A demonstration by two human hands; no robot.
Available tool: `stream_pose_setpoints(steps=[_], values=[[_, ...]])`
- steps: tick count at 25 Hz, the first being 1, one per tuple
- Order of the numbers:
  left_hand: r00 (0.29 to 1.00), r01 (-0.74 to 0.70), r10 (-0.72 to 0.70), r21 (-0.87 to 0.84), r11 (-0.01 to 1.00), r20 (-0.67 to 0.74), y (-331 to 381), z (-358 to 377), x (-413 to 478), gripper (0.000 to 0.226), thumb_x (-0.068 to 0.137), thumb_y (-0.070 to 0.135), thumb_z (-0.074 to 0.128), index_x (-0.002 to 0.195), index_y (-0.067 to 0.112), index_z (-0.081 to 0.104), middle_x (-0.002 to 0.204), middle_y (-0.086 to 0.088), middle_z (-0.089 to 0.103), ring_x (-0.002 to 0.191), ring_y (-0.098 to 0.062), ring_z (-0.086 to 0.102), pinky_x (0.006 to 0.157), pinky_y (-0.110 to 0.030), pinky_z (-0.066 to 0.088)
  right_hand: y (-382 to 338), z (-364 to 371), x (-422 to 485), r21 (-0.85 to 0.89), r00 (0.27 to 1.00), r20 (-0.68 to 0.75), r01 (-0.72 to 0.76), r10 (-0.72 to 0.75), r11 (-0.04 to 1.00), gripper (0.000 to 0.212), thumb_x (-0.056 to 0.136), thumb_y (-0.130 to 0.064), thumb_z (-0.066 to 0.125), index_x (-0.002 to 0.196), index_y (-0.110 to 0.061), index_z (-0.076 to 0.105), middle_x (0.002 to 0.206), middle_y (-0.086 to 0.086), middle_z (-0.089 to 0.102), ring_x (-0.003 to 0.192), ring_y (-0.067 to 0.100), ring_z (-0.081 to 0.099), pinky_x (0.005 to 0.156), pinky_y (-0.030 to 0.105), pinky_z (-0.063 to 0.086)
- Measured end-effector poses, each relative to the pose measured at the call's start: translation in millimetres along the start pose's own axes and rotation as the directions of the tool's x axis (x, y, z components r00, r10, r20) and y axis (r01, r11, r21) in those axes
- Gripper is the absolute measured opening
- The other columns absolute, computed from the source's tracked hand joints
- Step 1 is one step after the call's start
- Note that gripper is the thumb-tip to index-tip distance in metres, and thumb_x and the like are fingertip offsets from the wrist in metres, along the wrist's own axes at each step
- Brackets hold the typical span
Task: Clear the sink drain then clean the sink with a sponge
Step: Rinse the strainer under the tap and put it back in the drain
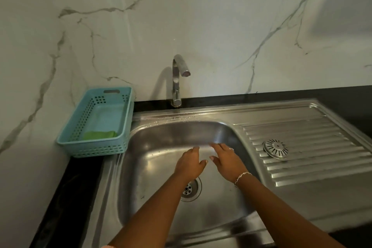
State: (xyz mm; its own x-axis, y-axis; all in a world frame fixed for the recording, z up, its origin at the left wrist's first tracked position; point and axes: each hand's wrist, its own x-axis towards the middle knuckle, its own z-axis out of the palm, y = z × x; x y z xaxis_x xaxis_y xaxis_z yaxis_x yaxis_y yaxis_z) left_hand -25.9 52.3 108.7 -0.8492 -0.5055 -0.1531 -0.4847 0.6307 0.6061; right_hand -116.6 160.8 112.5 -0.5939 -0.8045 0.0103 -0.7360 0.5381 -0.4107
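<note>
- Here, seen from above, a person's two bare forearms reach into a rectangular stainless steel sink basin (153, 177).
- The left hand (190, 164) and the right hand (226, 160) are side by side over the back half of the basin, palms down, fingers straight and loosely spread, holding nothing. The thumbs nearly meet.
- Whether the fingertips touch the steel cannot be told.
- A thin silver chain bracelet (242, 176) circles the right wrist, and a small ring (231, 149) sits on one right finger.
- The round metal drain opening (191, 189) lies in the basin floor, partly hidden under the left wrist.
- A round slotted metal strainer cover (275, 149) rests on the ribbed drainboard (314, 167) to the right of the basin, well apart from the drain.
- A green sponge (100, 134) lies at the near end of a pale blue perforated plastic basket (96, 150), which stands on the black counter (66, 197) just beside the sink's left edge.
- A curved chrome tap (178, 78) stands behind the basin, in front of a white marble-veined wall (221, 26).
</note>
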Motion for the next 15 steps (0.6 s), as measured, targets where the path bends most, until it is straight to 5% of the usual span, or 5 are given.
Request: stream_pose_setpoints(steps=[4, 7, 10, 15], values=[[0.999, 0.031, -0.016, -0.453, 0.891, 0.037, 55, 12, 18, 0.044, 0.090, 0.018, 0.055, 0.130, 0.007, 0.042, 0.127, -0.015, 0.056, 0.115, -0.026, 0.054, 0.090, -0.031, 0.044, 32, -25, -2, 0.110, 0.993, -0.067, -0.091, 0.099, 0.990, 0.045, 0.093, -0.014, 0.048, 0.137, -0.010, 0.039, 0.135, 0.016, 0.048, 0.123, 0.031, 0.047, 0.102, 0.037, 0.039], [0.976, 0.212, -0.088, -0.757, 0.618, 0.201, 94, 24, 28, 0.032, 0.094, 0.027, 0.048, 0.121, 0.008, 0.049, 0.122, -0.014, 0.057, 0.105, -0.023, 0.054, 0.089, -0.036, 0.046, 60, -51, -4, 0.195, 0.972, -0.162, -0.140, 0.173, 0.971, 0.042, 0.090, -0.006, 0.051, 0.132, -0.004, 0.045, 0.128, 0.020, 0.052, 0.117, 0.032, 0.051, 0.099, 0.038, 0.041], [0.935, 0.350, -0.098, -0.839, 0.416, 0.341, 115, 37, 38, 0.057, 0.094, 0.049, 0.034, 0.130, 0.006, 0.044, 0.131, -0.016, 0.052, 0.118, -0.025, 0.051, 0.097, -0.038, 0.042, 93, -77, -6, 0.332, 0.903, -0.252, -0.257, 0.348, 0.908, 0.034, 0.090, -0.003, 0.052, 0.124, -0.003, 0.051, 0.117, 0.020, 0.059, 0.107, 0.033, 0.058, 0.091, 0.034, 0.043], [0.883, 0.461, -0.058, -0.840, 0.287, 0.465, 136, 53, 53, 0.079, 0.089, 0.063, 0.022, 0.140, 0.003, 0.030, 0.146, -0.020, 0.037, 0.133, -0.032, 0.037, 0.107, -0.044, 0.034, 158, -109, -5, 0.515, 0.738, -0.178, -0.494, 0.651, 0.700, 0.029, 0.090, -0.001, 0.045, 0.117, -0.004, 0.055, 0.108, 0.017, 0.059, 0.100, 0.030, 0.056, 0.089, 0.039, 0.045]])
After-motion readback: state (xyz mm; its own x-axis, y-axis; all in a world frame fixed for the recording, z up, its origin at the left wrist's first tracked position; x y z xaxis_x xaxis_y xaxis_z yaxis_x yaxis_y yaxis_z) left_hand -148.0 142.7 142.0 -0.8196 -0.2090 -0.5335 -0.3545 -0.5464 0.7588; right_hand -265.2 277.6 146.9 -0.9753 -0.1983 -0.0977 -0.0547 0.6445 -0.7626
